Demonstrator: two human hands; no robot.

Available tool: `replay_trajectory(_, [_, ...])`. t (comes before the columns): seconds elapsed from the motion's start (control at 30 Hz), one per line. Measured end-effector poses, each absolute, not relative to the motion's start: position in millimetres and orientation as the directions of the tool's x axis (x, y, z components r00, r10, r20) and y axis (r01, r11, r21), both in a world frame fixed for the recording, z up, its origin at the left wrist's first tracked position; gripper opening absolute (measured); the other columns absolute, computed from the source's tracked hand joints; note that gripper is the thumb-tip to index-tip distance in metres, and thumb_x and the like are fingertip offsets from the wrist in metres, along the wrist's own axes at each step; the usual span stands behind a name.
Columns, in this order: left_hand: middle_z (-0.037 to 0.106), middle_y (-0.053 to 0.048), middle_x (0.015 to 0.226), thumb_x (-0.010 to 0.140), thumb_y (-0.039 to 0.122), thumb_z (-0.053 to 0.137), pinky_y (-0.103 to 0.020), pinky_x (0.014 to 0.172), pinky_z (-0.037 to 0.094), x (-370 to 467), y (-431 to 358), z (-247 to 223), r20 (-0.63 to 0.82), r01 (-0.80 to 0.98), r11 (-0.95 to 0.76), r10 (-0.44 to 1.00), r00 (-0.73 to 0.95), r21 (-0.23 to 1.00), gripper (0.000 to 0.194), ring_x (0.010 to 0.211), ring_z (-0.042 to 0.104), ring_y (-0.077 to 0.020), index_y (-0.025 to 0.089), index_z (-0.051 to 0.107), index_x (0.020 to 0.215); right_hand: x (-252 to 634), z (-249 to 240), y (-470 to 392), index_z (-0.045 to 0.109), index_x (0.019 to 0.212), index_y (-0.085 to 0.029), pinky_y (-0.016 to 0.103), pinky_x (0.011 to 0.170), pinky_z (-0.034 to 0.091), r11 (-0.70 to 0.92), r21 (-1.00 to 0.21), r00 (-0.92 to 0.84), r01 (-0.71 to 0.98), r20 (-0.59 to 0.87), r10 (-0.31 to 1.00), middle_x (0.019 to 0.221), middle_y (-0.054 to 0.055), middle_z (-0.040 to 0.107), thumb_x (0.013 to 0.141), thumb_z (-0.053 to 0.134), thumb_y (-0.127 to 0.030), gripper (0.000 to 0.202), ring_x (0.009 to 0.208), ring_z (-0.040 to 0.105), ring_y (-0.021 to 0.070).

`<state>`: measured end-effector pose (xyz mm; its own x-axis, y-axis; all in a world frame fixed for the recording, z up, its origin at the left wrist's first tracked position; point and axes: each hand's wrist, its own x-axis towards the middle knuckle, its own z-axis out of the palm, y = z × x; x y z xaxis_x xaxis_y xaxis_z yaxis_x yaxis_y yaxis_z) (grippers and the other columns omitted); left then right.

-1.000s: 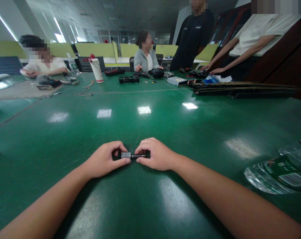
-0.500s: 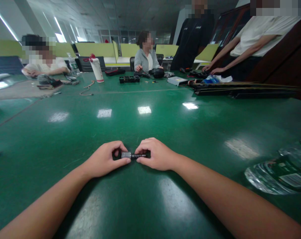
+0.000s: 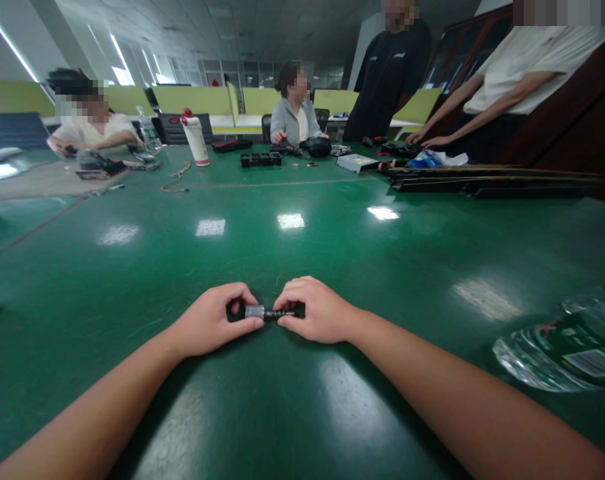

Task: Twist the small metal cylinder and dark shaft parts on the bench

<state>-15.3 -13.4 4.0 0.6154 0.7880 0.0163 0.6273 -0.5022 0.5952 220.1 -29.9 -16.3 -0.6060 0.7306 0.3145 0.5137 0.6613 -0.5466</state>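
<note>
Between my two hands, low over the green table point(image 3: 302, 253), lies a small metal part with a coiled shaft point(image 3: 255, 311). Its left end is a silver-grey block, and a dark ridged or coiled shaft runs right from it to a thin bare tip. My left hand point(image 3: 213, 321) pinches the silver block between thumb and curled fingers. Thumb and fingertips of my right hand point(image 3: 315, 312) close around the dark shaft, with the thin tip showing inside the hand. The exact kind of part is too small to make out.
A plastic water bottle point(image 3: 557, 357) lies at the right edge. Across the table stand a white flask with a red lid point(image 3: 196, 140), a black device point(image 3: 260, 160), a silver box point(image 3: 356, 163) and long black strips point(image 3: 482, 180). Several people sit or stand beyond.
My right thumb and fingertips have shifted very slightly right along the shaft. My left hand keeps its pinch. At the far left, a person's hand now shows a dark thing.
</note>
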Motion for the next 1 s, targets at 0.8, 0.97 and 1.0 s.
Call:
replay_trajectory(0.8, [0.061,0.0,0.075,0.081,0.047,0.065,-0.025,0.062,0.039,-15.5,-12.6,3.2,0.012,0.633,-0.504,0.788,0.615,0.588,0.029,0.069,0.054,-0.0162,0.018,0.066,0.088,225.8,-16.1,-29.8,0.068,0.078,-0.018,0.03,0.077,0.04,0.64,-0.543,-0.578,0.543,0.311,0.755,0.072,-0.002,0.064,0.07,0.072,-0.015,0.009,0.072,0.058,0.014])
replay_trajectory(0.97, [0.061,0.0,0.076,0.082,0.046,0.065,-0.026,0.063,0.039,-16.3,-12.9,4.0,0.012,0.635,-0.509,0.785,0.619,0.581,0.029,0.069,0.054,-0.0165,0.018,0.065,0.088,224.2,-16.8,-28.6,0.068,0.077,-0.018,0.028,0.075,0.04,0.642,-0.549,-0.576,0.535,0.319,0.753,0.072,-0.002,0.065,0.072,0.076,-0.024,0.012,0.071,0.059,0.0133])
replay_trajectory(1.0, [0.061,0.0,0.075,0.082,0.046,0.065,-0.026,0.062,0.039,-16.5,-13.0,3.9,0.012,0.636,-0.51,0.786,0.619,0.579,0.029,0.069,0.054,-0.0165,0.018,0.065,0.088,224.2,-16.9,-28.4,0.068,0.077,-0.018,0.028,0.074,0.041,0.64,-0.549,-0.575,0.537,0.318,0.754,0.072,-0.001,0.066,0.072,0.076,-0.024,0.011,0.07,0.059,0.0131])
